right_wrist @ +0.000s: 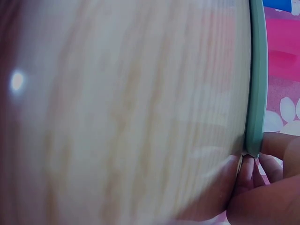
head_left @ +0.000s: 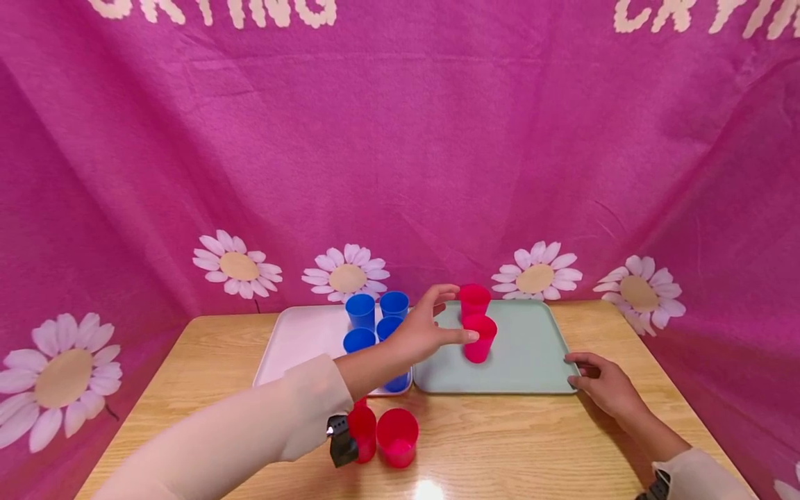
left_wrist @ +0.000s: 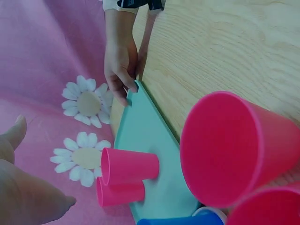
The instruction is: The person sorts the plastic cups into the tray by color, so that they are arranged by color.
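**Two red cups (head_left: pixel 480 351) stand on the green tray (head_left: pixel 525 354) as the right hand (head_left: pixel 605 387) pinches its corner**

Everything here is placed by the green tray. Both red cups are upright on its left half, one near its rear edge and the other closer to its middle; whether they touch each other, I cannot tell. The left hand (head_left: pixel 420 335) is above the green tray's left side, released, with thumb and fingers spread apart. In the head view its thumb overlaps the cup closer to the middle; I cannot tell whether it touches. The right hand grasps the green tray's near right corner between thumb and fingers.

Just left of the green tray lies a white tray (head_left: pixel 300 340), carrying at least five upright blue cups (head_left: pixel 360 312) along the side next to the green tray. More red cups, at least two, stand on the wooden tabletop (head_left: pixel 512 444) in front of the green tray and to its left, partly hidden by the left sleeve (head_left: pixel 250 420). Behind the green tray hangs a magenta cloth (head_left: pixel 400 153) with white daisies (head_left: pixel 535 278) and, higher up, pale lettering (head_left: pixel 287 10).
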`<state>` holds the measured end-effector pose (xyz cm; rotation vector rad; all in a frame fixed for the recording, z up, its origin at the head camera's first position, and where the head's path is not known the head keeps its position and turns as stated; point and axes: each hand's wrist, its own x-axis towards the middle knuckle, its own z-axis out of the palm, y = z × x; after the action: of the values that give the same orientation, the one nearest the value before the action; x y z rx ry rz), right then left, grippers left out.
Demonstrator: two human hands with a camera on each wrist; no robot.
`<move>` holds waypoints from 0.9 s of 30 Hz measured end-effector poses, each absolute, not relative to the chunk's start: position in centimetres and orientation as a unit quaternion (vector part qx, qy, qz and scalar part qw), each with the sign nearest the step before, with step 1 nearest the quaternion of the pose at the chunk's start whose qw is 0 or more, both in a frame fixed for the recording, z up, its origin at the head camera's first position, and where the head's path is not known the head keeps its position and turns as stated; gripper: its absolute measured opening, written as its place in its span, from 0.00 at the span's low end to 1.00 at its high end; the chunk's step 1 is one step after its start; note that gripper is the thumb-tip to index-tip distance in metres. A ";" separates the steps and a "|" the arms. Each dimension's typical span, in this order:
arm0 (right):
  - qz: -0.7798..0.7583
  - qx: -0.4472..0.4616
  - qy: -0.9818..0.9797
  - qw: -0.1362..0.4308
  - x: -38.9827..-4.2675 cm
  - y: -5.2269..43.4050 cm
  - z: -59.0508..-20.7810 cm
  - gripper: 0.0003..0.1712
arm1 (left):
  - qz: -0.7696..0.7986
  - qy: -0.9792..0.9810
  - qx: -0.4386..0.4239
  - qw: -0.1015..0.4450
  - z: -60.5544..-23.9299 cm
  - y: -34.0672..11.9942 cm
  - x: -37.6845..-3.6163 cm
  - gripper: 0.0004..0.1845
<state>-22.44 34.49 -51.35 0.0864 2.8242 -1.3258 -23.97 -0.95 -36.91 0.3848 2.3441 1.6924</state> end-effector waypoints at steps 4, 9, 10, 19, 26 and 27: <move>-0.422 0.026 0.906 0.005 -22.5 34.4 -51.3 0.24 | 0.575 0.796 0.155 0.109 -36.4 -2.7 -23.2 0.41; -0.418 0.022 0.908 -0.002 -22.5 34.5 -51.5 0.24 | 0.580 0.789 0.176 0.097 -36.3 -5.3 -22.3 0.41; -0.417 0.021 0.909 -0.003 -22.5 34.6 -51.6 0.24 | 0.584 0.787 0.175 0.095 -36.4 -5.9 -22.2 0.41; -0.408 0.023 0.913 -0.003 -22.6 34.7 -51.7 0.25 | 0.606 0.780 0.136 0.075 -37.5 -10.3 -21.2 0.40; -0.409 0.021 0.912 -0.005 -22.6 34.7 -51.8 0.24 | 0.578 0.805 0.122 0.059 -38.2 -13.4 -20.5 0.42; -0.409 0.022 0.912 -0.004 -22.6 34.7 -51.8 0.24 | 0.574 0.809 0.118 0.057 -38.4 -13.9 -20.4 0.43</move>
<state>-22.57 34.65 -51.76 0.0705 2.8736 -1.2891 -20.39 -13.87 -38.36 0.3591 2.4520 1.7393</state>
